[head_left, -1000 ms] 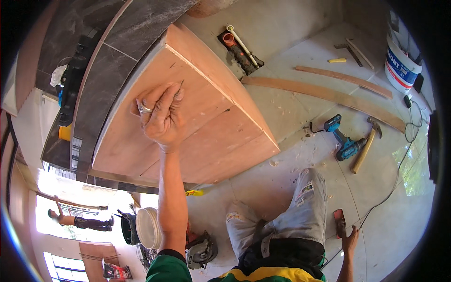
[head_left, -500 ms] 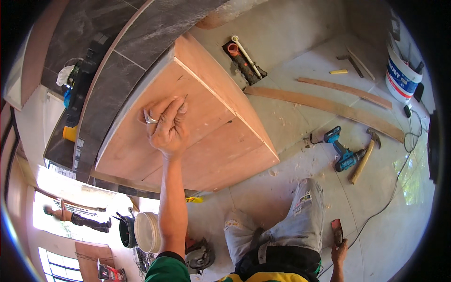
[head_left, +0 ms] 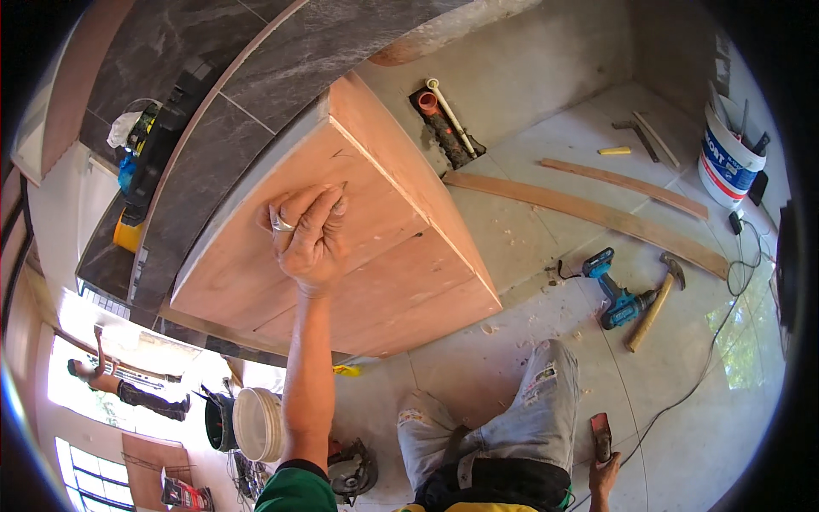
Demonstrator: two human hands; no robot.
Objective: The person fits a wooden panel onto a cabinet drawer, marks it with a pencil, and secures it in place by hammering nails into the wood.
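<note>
Left: the surface (head_left: 290, 64) adjoins the wooden unit (head_left: 401, 294); a long case (head_left: 175, 128) lies on it. The left hand (head_left: 311, 243) is at the unit's near panel.

Beyond the unit: pipes (head_left: 452, 118) sit in a recess.

Right, on the floor (head_left: 610, 367): a long strip (head_left: 589, 218) extends from near the recess, a shorter strip (head_left: 627, 183) behind it. Nearer lies a drill (head_left: 614, 294), a hammer (head_left: 650, 316) just right of it. A bucket (head_left: 729, 166) containing tools stands far right.

Near side: the right hand (head_left: 604, 480) holds a hand tool (head_left: 601, 433) right of the knees; a circular saw (head_left: 354, 474) lies left of them, beside a pail (head_left: 258, 422).
</note>
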